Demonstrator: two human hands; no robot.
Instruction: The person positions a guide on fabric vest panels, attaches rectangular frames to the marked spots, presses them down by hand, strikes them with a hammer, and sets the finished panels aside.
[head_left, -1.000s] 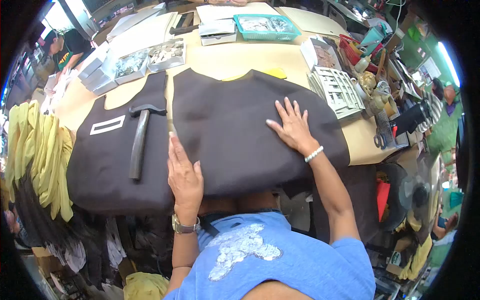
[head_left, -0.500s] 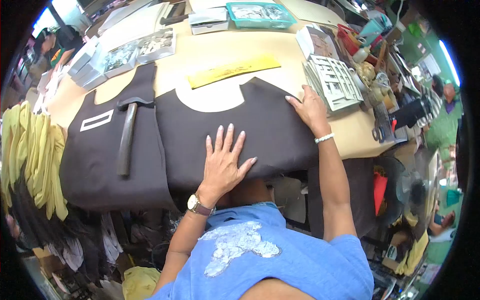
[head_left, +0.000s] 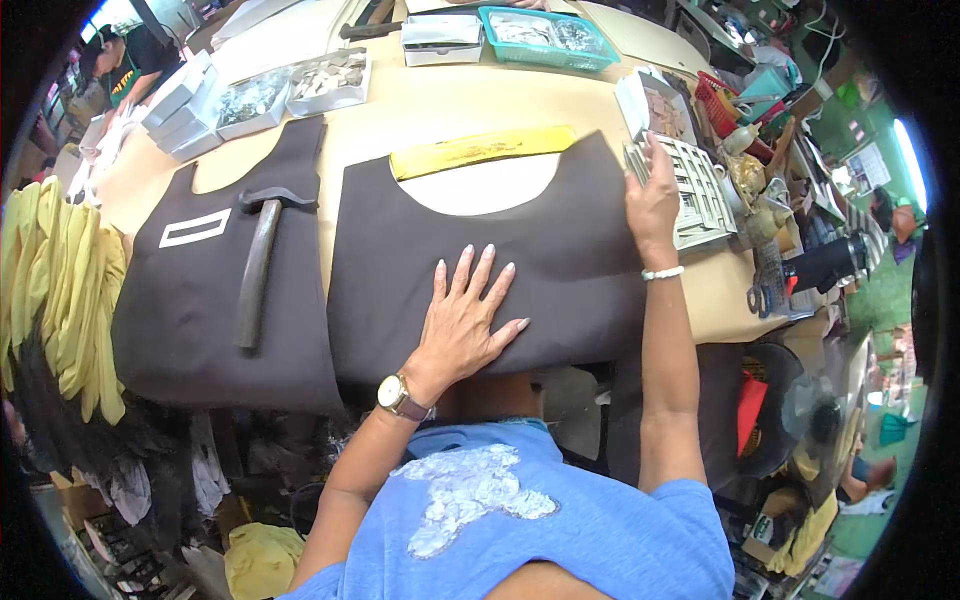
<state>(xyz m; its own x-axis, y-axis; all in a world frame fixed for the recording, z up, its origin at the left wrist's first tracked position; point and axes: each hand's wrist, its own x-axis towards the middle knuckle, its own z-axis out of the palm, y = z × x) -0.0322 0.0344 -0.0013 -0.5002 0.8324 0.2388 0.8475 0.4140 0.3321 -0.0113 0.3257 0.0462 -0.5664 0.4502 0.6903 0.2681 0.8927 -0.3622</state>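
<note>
My left hand [head_left: 470, 320] lies flat, fingers spread, on a dark fabric piece [head_left: 590, 250] with a curved neckline cutout. My right hand [head_left: 652, 205] reaches over the right side of that fabric, its fingers at the left edge of a stack of pale rectangular frames [head_left: 700, 190]. Whether it grips a frame is not clear. A yellow strip [head_left: 480, 150] sits at the neckline opening. To the left is a second dark fabric piece [head_left: 200, 320], with a white rectangular frame [head_left: 195, 229] and a hammer [head_left: 258, 275] resting on it.
Beyond the fabric stand white boxes of small parts [head_left: 330, 82] and a teal basket [head_left: 550, 38]. Scissors [head_left: 760, 298] and cluttered tools line the right edge. Yellow cloths [head_left: 60, 300] hang at the left. Another person [head_left: 130, 65] is at the far left.
The neckline piece has shifted away from me, up to the yellow strip, and a gap now separates it from the left piece. My right hand has moved from its corner to the frame stack.
</note>
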